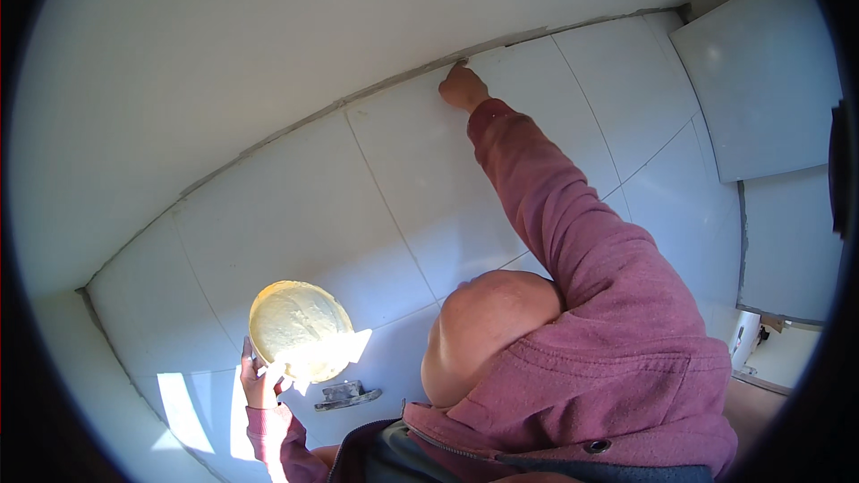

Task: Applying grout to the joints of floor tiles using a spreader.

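My left hand [259,382] is wrapped round the side of a round yellowish bowl [268,309] at the lower left. Pale cream paste [302,315] fills much of the bowl, and strong sunlight washes out its near side. My right arm stretches far forward, and the closed right hand [463,88] meets the joint [394,80] where the tiled floor joins the wall. A small grey bit shows at its fingertips, too small to name. Grey, rough filler runs along that joint.
Large white tiles [385,241] make up the floor, under a plain wall [224,54]. A grey, smeared flat tool with a handle [347,395] lies near the bowl. My bent knee [488,331] is in the middle. A pale panel [761,80] stands at the right.
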{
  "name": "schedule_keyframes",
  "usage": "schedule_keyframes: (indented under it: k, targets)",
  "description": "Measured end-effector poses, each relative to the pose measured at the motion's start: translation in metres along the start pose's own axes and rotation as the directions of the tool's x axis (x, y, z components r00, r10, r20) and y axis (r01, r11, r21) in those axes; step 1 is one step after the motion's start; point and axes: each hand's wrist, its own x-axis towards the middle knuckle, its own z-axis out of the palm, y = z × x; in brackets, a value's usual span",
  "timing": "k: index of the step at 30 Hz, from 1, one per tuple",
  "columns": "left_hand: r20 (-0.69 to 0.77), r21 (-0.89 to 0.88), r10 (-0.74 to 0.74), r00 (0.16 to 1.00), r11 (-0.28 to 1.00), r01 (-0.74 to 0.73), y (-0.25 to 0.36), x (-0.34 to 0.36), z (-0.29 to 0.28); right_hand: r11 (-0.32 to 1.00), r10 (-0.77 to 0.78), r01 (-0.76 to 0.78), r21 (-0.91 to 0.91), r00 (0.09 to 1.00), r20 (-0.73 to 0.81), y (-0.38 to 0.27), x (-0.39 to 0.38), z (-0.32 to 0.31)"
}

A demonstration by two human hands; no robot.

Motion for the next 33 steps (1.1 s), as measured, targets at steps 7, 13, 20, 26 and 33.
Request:
schedule_keyframes:
  k: [7, 13, 20, 26, 33]
  targets:
    - [-0.053, 0.211, 0.104, 0.993, 0.973, -0.091, -0.015, 0.010, -0.008, 0.629, 0.649, -0.430, 0.648, 0.750, -0.131, 0.040, -0.026, 0.011]
    - [0.008, 0.165, 0.129, 0.992, 0.978, -0.128, -0.011, 0.006, -0.012, -0.027, 0.579, -0.527, 0.849, 0.685, 0.443, 0.085, -0.004, 0.056]
    - [-0.078, -0.005, 0.000, 0.997, 1.000, -0.001, -0.005, 0.002, -0.005, 0.922, 0.262, -0.180, 0.343, 0.942, -0.211, 0.022, 0.007, 0.056]
    - [-0.060, 0.007, -0.016, 0.998, 1.000, 0.017, -0.001, 0.002, -0.005, 0.282, 0.603, -0.426, 0.860, 0.776, 0.187, -0.047, 0.021, 0.024]
    - [-0.046, 0.115, 0.025, 0.999, 0.993, -0.019, -0.002, -0.001, -0.004, 0.829, 0.292, -0.384, 0.406, 0.917, 0.271, -0.030, -0.001, -0.032]
